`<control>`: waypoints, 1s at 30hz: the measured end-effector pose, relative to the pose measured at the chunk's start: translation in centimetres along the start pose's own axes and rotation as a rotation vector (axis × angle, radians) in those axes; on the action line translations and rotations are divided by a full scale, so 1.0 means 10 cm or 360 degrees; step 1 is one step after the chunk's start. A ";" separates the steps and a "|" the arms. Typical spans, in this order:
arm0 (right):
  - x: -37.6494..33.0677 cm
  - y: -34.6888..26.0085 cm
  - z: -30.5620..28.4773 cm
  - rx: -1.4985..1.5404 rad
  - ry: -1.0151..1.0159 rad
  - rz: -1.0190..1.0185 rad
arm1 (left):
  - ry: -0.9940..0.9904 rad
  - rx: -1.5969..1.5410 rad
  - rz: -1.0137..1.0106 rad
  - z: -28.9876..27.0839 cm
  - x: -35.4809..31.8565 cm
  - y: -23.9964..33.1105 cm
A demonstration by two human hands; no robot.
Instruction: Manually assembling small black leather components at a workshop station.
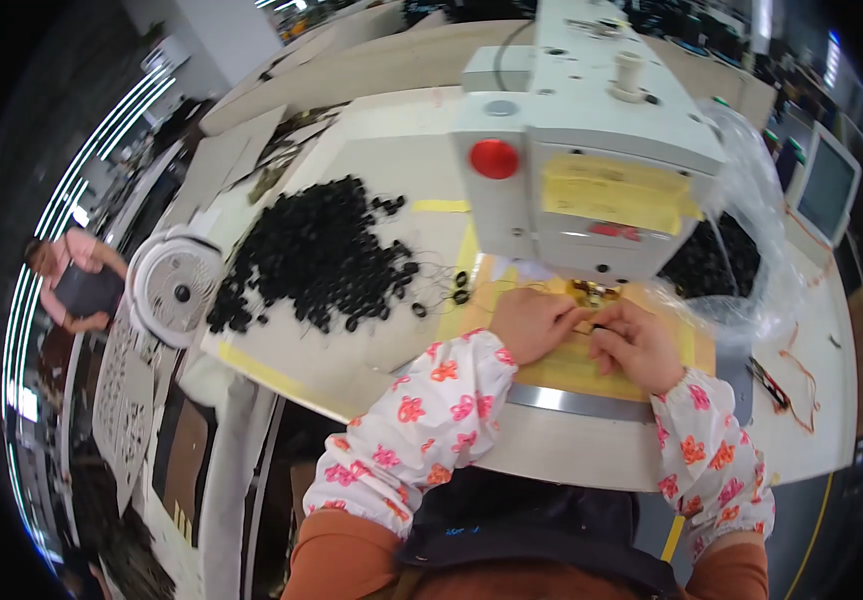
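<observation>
Both hands work close together at the presser foot (593, 291) of a white sewing machine (591, 130). My left hand (534, 325) lies on the yellow-taped machine bed (561, 372), its fingers closed and pointing toward the needle area; whatever they hold is hidden. My right hand (639, 347) is curled in a pinch around a small black piece (597, 328) just in front of the presser foot. To the left spreads a large heap of small black loops (316, 250) with loose threads. A few single loops (461, 288) lie between the heap and my left hand.
Behind the machine's right side sits another black heap (711, 258), partly behind clear plastic (761, 230). Small snips (769, 385) and orange thread lie on the right. A white fan (176, 285) stands beyond the table's left edge, near another person (81, 280). A screen (826, 185) stands far right.
</observation>
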State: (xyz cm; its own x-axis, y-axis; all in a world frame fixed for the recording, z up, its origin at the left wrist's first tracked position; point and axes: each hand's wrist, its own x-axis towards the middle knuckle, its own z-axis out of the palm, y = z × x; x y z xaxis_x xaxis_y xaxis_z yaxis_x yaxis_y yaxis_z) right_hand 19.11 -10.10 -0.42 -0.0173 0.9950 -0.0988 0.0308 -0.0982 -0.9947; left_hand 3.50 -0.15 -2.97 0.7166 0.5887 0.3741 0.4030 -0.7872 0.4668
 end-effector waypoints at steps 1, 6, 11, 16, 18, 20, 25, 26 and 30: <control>0.02 0.01 0.01 -0.0029 0.0013 -0.0006 | 0.0038 0.0061 0.0028 0.00 -0.02 -0.03; 0.13 0.07 0.03 -0.0126 0.0091 0.0011 | 0.0106 -0.0263 0.0004 -0.05 -0.09 0.00; 0.16 0.10 0.01 -0.0219 -0.0021 0.0038 | 0.0044 -0.0331 -0.0055 -0.03 -0.13 0.05; 0.11 0.09 -0.01 -0.0334 0.0129 0.0025 | 0.0085 -0.0270 -0.0020 0.10 -0.06 0.02; 0.08 0.12 -0.01 -0.0419 0.0322 -0.0070 | -0.0034 -0.0211 -0.0169 -0.01 -0.03 0.08; 0.17 0.20 0.04 -0.0733 0.0451 -0.0346 | -0.0032 -0.0181 -0.0297 -0.12 -0.11 0.00; 0.23 0.19 0.02 -0.0867 0.0609 -0.0590 | -0.0037 -0.0078 -0.0281 -0.05 0.02 -0.01; 0.20 0.18 0.01 -0.0885 0.0675 -0.0537 | -0.0016 -0.0121 -0.0280 -0.05 0.02 0.02; 0.19 0.16 0.00 -0.0919 0.0661 -0.0611 | -0.0050 -0.0170 -0.0338 -0.02 0.07 0.09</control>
State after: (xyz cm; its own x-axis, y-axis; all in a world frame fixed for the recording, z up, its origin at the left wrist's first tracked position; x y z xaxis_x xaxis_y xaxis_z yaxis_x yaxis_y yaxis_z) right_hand 19.14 -8.37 -2.18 0.2377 0.8945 0.3787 0.6116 0.1650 -0.7737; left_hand 4.23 -0.42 -2.13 0.6401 0.7319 0.2339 0.4855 -0.6212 0.6152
